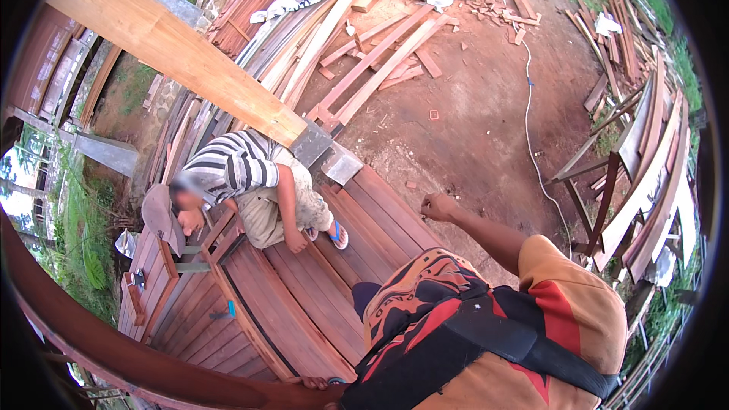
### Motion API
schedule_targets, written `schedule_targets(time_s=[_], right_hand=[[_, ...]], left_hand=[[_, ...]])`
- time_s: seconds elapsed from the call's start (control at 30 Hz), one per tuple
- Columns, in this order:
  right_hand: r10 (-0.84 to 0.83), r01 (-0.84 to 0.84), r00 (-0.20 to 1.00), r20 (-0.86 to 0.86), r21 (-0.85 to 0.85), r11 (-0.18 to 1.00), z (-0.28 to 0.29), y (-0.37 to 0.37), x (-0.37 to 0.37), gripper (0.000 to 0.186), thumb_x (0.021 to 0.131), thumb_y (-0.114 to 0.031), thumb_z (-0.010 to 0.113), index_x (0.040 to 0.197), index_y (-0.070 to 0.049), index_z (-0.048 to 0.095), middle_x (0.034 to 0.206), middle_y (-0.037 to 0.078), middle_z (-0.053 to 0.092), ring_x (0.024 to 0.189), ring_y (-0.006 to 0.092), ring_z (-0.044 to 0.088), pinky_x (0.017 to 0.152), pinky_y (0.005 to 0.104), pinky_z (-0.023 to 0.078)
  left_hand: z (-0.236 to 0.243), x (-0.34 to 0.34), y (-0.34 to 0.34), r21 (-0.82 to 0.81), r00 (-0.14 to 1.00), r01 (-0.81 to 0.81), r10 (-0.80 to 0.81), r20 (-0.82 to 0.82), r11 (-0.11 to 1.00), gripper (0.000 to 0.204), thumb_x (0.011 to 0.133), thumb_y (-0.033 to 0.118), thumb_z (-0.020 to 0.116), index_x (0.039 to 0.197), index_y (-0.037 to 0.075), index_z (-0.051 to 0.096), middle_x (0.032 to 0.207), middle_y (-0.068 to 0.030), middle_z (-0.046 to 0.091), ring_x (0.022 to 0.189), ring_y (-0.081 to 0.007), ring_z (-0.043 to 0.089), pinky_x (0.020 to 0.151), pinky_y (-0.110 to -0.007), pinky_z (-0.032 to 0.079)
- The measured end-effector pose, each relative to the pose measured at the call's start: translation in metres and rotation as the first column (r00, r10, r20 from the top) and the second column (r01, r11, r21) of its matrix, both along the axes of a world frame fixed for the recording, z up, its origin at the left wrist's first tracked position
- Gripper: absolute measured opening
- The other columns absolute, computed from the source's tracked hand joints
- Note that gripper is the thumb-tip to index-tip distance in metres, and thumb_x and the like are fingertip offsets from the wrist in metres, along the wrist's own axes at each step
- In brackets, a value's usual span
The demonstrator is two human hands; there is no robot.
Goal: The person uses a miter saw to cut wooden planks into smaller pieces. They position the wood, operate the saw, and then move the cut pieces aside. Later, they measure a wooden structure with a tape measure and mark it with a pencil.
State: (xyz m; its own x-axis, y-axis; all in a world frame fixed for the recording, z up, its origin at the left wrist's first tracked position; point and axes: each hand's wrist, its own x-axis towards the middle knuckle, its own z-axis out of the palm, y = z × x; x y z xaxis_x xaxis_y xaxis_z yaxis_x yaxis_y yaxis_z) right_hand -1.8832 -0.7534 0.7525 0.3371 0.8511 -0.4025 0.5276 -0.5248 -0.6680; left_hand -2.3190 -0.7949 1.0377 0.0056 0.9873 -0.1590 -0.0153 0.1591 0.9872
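Observation:
Over the outer edge of the wooden deck [285,288] hangs my right hand [439,206], its fingers curled and nothing visible in them. Down at the lower edge, my left hand [310,383] rests over a curved brown handrail [205,389], fingers bent round its edge; most of the hand is hidden. Left of the middle a person in a striped shirt [235,159] and cap crouches on the boards, bent toward a small wooden frame [219,237]. That person's hand [295,241] hangs by the knee.
A thick timber post [182,49] slants across the upper left, down to a grey footing [311,143]. Loose planks [387,68] and power tools lie on the dirt. A white cable [529,118] runs along the ground. Stacked boards [645,159] stand at right. A teal object [231,309] lies on lower boards.

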Motion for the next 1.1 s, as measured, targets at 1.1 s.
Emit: schedule_targets(time_s=[1.1], right_hand=[[-0.673,0.873,0.487,-0.556,0.304,0.381,0.028,-0.130,0.282,0.045,0.103,-0.038,0.052,0.111,0.003,0.071,0.087,0.012,0.067,0.080,0.0236,0.063,0.078,0.0376,0.052]], left_hand=[[-0.081,0.484,0.194,0.207,0.687,0.701,-0.724,0.061,0.682,0.072,0.060,0.038,0.090,0.111,0.004,0.053,0.087,-0.0006,0.049,0.073,-0.0110,0.050,0.065,-0.026,0.043]])
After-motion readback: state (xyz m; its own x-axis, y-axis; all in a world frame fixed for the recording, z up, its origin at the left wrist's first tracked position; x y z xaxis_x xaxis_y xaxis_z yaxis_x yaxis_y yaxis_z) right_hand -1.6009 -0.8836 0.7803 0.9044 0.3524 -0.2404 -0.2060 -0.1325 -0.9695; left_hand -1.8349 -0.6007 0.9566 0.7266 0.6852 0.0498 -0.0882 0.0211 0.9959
